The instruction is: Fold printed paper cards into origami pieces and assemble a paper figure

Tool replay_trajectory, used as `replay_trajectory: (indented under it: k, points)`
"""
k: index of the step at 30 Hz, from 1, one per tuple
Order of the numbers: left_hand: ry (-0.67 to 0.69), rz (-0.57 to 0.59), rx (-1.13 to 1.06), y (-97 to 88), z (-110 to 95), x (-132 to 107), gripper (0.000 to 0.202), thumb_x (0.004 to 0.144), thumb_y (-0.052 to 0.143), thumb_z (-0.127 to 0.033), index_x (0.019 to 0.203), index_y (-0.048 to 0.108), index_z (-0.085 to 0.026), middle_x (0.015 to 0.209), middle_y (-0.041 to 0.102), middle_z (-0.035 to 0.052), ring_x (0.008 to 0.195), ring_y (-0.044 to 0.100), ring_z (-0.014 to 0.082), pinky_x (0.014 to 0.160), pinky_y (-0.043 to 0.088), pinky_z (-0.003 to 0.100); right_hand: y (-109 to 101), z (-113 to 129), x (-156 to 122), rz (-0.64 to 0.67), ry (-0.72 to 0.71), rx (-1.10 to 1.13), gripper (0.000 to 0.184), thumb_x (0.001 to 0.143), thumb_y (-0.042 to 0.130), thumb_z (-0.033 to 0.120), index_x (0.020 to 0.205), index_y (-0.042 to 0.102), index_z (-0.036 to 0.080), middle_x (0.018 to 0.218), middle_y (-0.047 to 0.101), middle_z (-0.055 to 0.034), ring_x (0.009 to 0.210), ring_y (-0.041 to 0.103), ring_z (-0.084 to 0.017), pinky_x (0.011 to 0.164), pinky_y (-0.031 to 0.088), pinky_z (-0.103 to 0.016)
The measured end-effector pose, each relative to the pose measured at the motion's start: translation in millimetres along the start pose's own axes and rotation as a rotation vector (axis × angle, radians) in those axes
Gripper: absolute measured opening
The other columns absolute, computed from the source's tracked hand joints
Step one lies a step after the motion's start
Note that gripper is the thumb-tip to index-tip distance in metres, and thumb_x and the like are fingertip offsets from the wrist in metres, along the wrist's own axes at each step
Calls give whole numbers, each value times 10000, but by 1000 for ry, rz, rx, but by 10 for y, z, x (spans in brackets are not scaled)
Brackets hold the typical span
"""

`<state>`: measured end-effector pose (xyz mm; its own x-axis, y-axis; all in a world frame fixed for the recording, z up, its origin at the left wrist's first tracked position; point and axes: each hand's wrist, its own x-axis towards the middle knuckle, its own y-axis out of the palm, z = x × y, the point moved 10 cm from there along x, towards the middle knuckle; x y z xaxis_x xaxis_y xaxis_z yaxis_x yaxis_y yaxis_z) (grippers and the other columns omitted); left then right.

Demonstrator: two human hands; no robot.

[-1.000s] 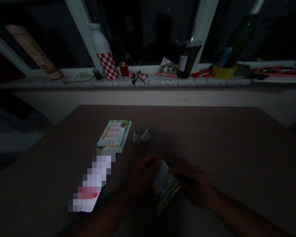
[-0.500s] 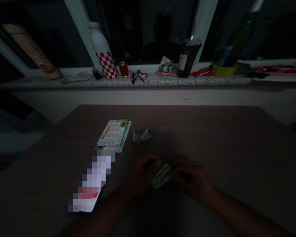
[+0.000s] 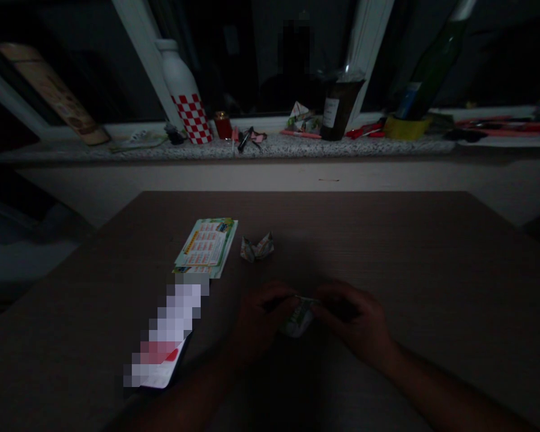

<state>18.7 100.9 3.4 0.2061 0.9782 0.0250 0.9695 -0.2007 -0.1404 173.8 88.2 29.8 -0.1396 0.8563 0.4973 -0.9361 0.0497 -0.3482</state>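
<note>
While a row of containers lines the windowsill (image 3: 274, 147), their contents are mostly hidden from you: the tan flask (image 3: 54, 93), the white bottle (image 3: 179, 78) with red checks and the small red jar (image 3: 222, 126) are opaque. The clear-topped cup (image 3: 344, 108) looks dark inside; its filling cannot be told. Beside the green bottle (image 3: 441, 63) sits a yellow tub (image 3: 405, 128). Below, on the table (image 3: 409, 240), your left hand (image 3: 263, 315) is partly curled, thumb and fingers pinching the left side of a green-and-white paper (image 3: 297, 323). Your right hand (image 3: 357, 318), loosely arched, pinches its upper right edge. The paper lies between your hands, nearer you than the small folded paper shape (image 3: 257, 248).
</note>
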Motion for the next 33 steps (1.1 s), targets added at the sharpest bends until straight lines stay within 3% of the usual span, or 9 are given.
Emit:
replay_trajectory:
  k: [6, 12, 33]
  points:
    - [18, -31, -98, -30, 22, 0, 83, 794, 651, -224, 797, 707, -163, 765, 634, 3, 725, 588, 126, 635, 458, 198, 138, -13, 19, 154, 39, 122, 97, 825, 647, 199, 896, 711, 215, 758, 709, -27, 668, 656, -150, 583, 519, -241]
    - [-44, -44, -103, -43, 111, -2, 90, 765, 688, -237, 814, 715, -168, 791, 660, 12, 745, 607, 140, 653, 474, 213, 103, -5, 34, 101, 25, 144, 52, 805, 669, 195, 826, 717, 202, 712, 700, -29, 629, 643, -154, 549, 507, -249]
    - [3, -8, 23, -6, -17, -15, 142, 814, 628, -275, 801, 703, -155, 766, 644, 23, 725, 595, 153, 640, 457, 230, 56, 19, 43, 47, 19, 83, 36, 782, 694, 210, 753, 706, 192, 656, 691, -27, 578, 635, -154, 518, 503, -256]
